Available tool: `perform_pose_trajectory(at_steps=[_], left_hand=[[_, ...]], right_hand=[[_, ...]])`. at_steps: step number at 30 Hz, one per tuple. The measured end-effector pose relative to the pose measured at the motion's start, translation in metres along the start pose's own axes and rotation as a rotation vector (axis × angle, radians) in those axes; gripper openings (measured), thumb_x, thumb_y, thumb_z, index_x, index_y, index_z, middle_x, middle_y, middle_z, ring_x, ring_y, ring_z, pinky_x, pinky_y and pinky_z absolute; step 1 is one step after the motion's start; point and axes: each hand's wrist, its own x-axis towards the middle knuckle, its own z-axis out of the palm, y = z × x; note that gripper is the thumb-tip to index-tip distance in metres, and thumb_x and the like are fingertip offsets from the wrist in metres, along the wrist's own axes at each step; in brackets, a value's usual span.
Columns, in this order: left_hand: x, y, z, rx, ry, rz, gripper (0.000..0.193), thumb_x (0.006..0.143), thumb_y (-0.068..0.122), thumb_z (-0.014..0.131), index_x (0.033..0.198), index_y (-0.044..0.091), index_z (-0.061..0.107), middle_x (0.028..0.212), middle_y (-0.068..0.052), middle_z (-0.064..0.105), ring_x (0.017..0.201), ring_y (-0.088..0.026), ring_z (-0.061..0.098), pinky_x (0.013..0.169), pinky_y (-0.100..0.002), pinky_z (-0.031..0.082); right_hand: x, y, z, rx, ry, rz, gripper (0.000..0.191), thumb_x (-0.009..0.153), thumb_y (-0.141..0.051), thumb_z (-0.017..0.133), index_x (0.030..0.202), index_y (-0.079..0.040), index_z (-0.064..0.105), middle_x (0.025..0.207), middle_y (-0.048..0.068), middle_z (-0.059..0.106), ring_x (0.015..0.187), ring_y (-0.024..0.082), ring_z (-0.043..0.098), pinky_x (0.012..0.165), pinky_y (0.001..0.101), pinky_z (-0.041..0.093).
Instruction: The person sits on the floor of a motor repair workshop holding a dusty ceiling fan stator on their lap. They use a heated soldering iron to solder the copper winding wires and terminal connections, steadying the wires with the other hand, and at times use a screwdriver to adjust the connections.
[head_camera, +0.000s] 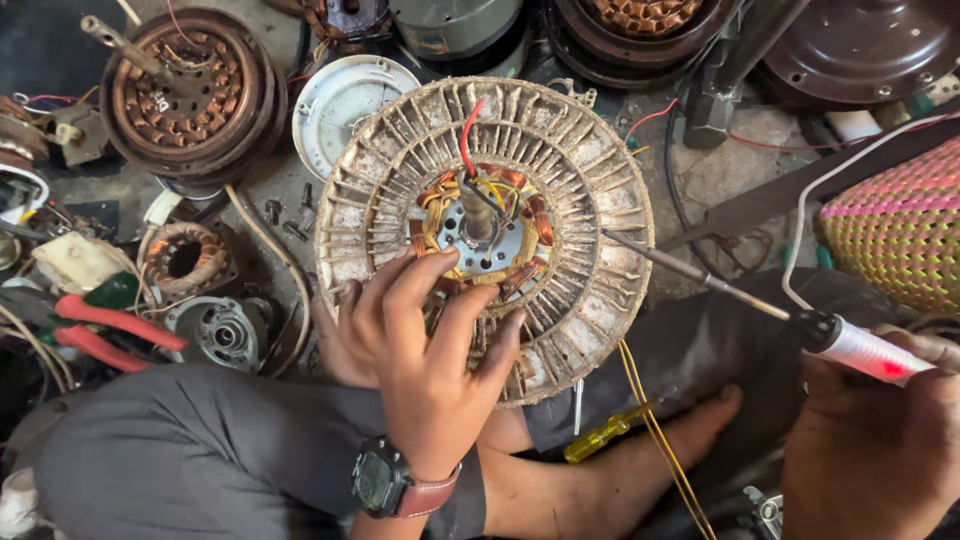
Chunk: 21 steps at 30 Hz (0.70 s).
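The motor (485, 235), a round finned casing with copper windings at its hub, rests on the person's lap. The left hand (425, 335) steadies it, fingers (420, 275) spread on the windings beside the shaft. The right hand (880, 430) grips a soldering iron (700, 275), fingers closed on its handle, tip at the casing's right side. Judging by this, a wire joint is being soldered; the tip must reach the winding leads by the red wire (468, 135).

Left hand (425, 345) fingers spread and pressing down, wrist bent, right hand (880, 420) closed in a grip
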Motion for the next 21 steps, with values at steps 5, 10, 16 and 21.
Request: perform_pose_trajectory(at_steps=[5, 10, 16, 21], left_hand=[[0.0027, 0.0021, 0.0017, -0.028, 0.004, -0.034, 0.020, 0.083, 0.016, 0.086, 0.099, 0.014, 0.074, 0.135, -0.005, 0.057, 0.133, -0.034, 0.049, 0.115, -0.053, 0.032], [0.0034, 0.0023, 0.0031, -0.075, -0.004, -0.049, 0.019, 0.082, 0.011, 0.084, 0.098, 0.012, 0.074, 0.133, -0.005, 0.059, 0.133, -0.034, 0.049, 0.115, -0.051, 0.034], [0.0032, 0.0032, 0.0044, -0.121, -0.004, -0.064, 0.020, 0.082, 0.009, 0.084, 0.099, 0.010, 0.072, 0.130, -0.006, 0.059, 0.131, -0.034, 0.050, 0.113, -0.049, 0.037], [0.0035, 0.0049, 0.0045, -0.115, 0.013, -0.071, 0.020, 0.082, 0.009, 0.084, 0.097, 0.011, 0.071, 0.127, -0.005, 0.060, 0.129, -0.034, 0.051, 0.113, -0.049, 0.038]], right_hand=[[-0.0021, -0.0046, 0.0053, -0.015, 0.002, -0.006, 0.020, 0.110, -0.009, 0.062, 0.118, 0.009, 0.057, 0.120, 0.021, 0.061, 0.110, 0.024, 0.066, 0.105, 0.0295, 0.057], [-0.0047, -0.0055, 0.0080, -0.029, 0.000, -0.011, 0.020, 0.110, -0.009, 0.062, 0.118, 0.008, 0.057, 0.120, 0.022, 0.061, 0.109, 0.023, 0.066, 0.103, 0.0293, 0.056], [-0.0046, -0.0064, 0.0085, -0.039, 0.003, -0.018, 0.020, 0.110, -0.010, 0.063, 0.118, 0.008, 0.057, 0.119, 0.022, 0.062, 0.108, 0.023, 0.066, 0.102, 0.0290, 0.056], [-0.0051, -0.0072, 0.0087, -0.049, 0.008, -0.024, 0.020, 0.111, -0.010, 0.063, 0.117, 0.008, 0.057, 0.119, 0.022, 0.062, 0.107, 0.023, 0.066, 0.100, 0.0287, 0.056]])
